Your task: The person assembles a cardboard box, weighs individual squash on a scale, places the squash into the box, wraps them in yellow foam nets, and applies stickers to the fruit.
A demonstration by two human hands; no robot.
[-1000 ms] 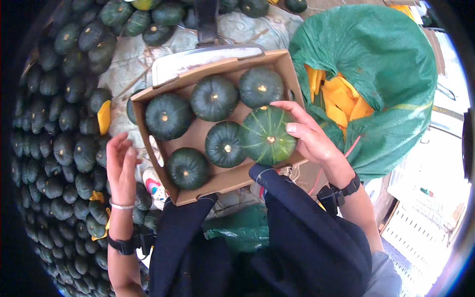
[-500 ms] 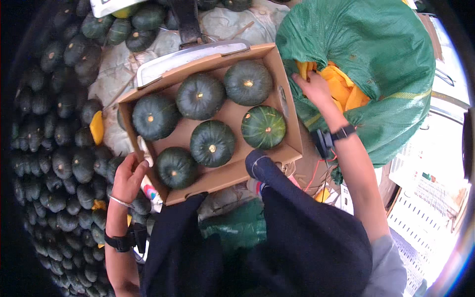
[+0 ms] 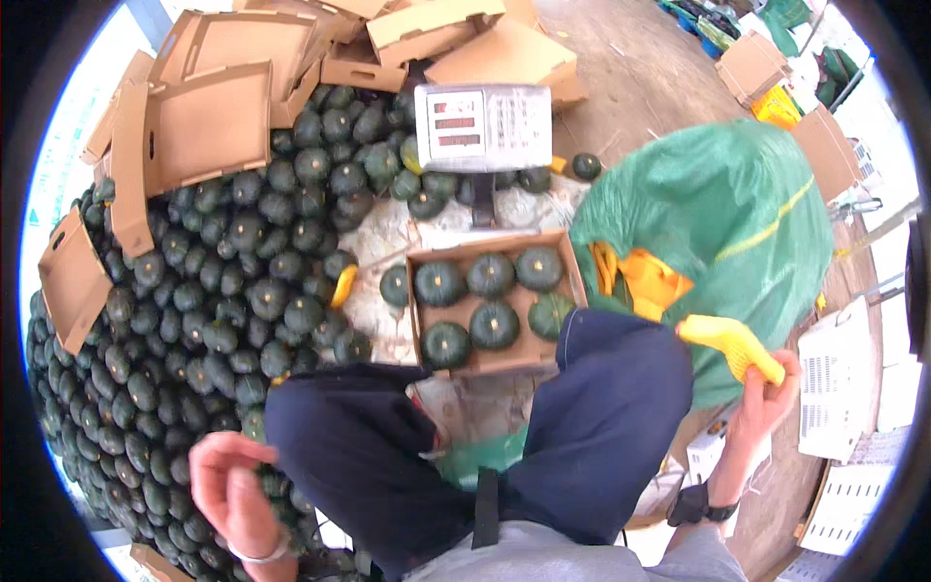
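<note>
A yellow foam net sleeve (image 3: 722, 339) hangs from my right hand (image 3: 766, 403), its end pinched between thumb and fingers. It is in front of the green woven sack (image 3: 766, 233), whose opening shows more yellow sleeves (image 3: 652, 281). My left hand (image 3: 233, 485) is raised over the squash pile beside my left knee, fingers loosely bent and apart, holding nothing. Between my knees and the scale stands an open cardboard box (image 3: 427, 364). In it sit several dark green squashes (image 3: 495, 325) in two rows; my right knee partly covers the lighter striped one (image 3: 550, 315).
Behind the box rises a scale with a white display (image 3: 485, 126). A large heap of squashes (image 3: 223, 301) fills the left side, with empty cardboard boxes (image 3: 208, 126) on its far edge. One yellow piece (image 3: 343, 286) lies by the heap. White perforated crates (image 3: 844, 504) stand at right.
My right hand has come out of the sack with a yellow sleeve and moved nearer me. My left hand has left the box's side and drawn back. The view has tilted up.
</note>
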